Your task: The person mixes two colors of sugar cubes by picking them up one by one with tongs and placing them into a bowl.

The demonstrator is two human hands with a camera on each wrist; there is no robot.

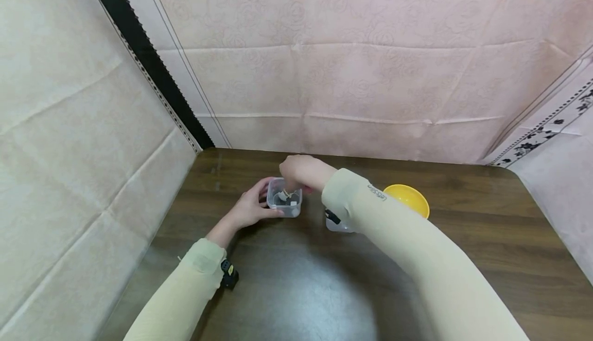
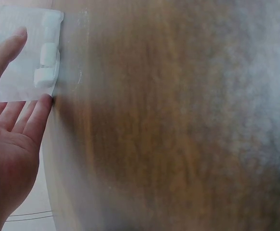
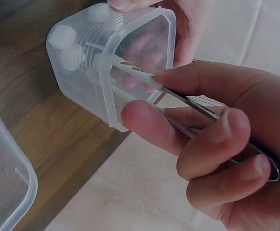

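A clear plastic container point(image 1: 290, 213) stands on the table, with my left hand point(image 1: 249, 208) gripping its sides between thumb and fingers. Several small white ridged pieces point(image 3: 62, 37) lie at its bottom, clearest in the right wrist view. My right hand point(image 1: 303, 171) reaches over the container from the right. Between its thumb and fingers it pinches metal tweezers point(image 3: 190, 103), whose tips reach inside past the rim, close to the white pieces. I cannot tell whether the tips hold a piece. In the left wrist view the left thumb point(image 2: 7, 54) lies along the container wall.
A second clear container point(image 1: 339, 226) stands to the right, partly hidden under the right forearm. Behind that arm is a yellow bowl point(image 1: 408, 199), also partly covered. The brown wooden table point(image 1: 278, 289) meets cloth-covered walls point(image 1: 370, 84) at the back and sides.
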